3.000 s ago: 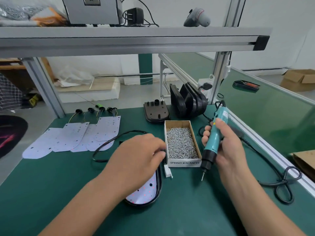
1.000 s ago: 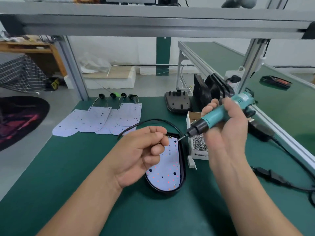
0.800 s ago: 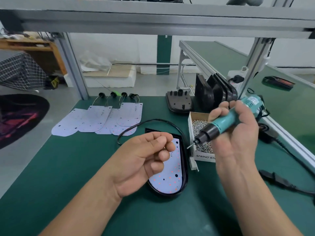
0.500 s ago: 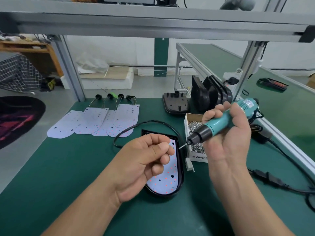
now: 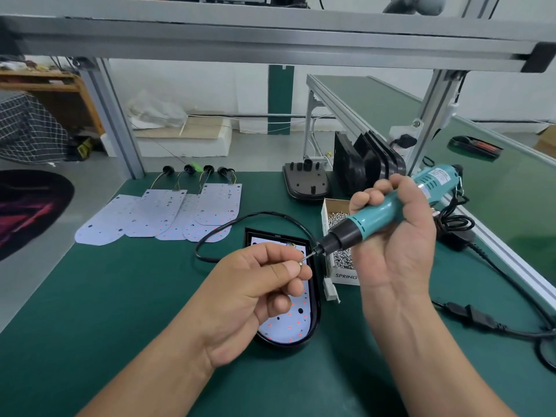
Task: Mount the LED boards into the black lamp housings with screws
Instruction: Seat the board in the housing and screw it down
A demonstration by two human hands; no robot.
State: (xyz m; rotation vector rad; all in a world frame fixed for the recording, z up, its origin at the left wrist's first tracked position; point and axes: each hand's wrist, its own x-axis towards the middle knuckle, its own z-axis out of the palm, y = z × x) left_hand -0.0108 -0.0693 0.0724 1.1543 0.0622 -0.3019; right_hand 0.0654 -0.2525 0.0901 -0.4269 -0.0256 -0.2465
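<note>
A black lamp housing [image 5: 314, 311] lies on the green mat with a white LED board [image 5: 285, 323] seated in it. Above it, my left hand [image 5: 255, 293] pinches a small screw [image 5: 301, 264] between thumb and forefinger. My right hand [image 5: 394, 239] grips a teal electric screwdriver [image 5: 385, 212], tilted down to the left, and its bit tip touches the screw. A cardboard box of screws [image 5: 338, 236] stands just right of the housing, partly hidden by my right hand.
Several loose LED boards [image 5: 168, 215] with wired connectors lie at the back left. Black housings [image 5: 365, 164] stand stacked at the back, one more [image 5: 307, 185] lying flat beside them. A black cable [image 5: 240, 221] loops behind the housing. The screwdriver's cord [image 5: 493, 320] trails right. A white connector [image 5: 330, 290] lies by the box.
Three seconds ago my left hand was at the screw box and the screwdriver pointed down. Since then both hands rose and met, and the bit tip now touches the pinched screw.
</note>
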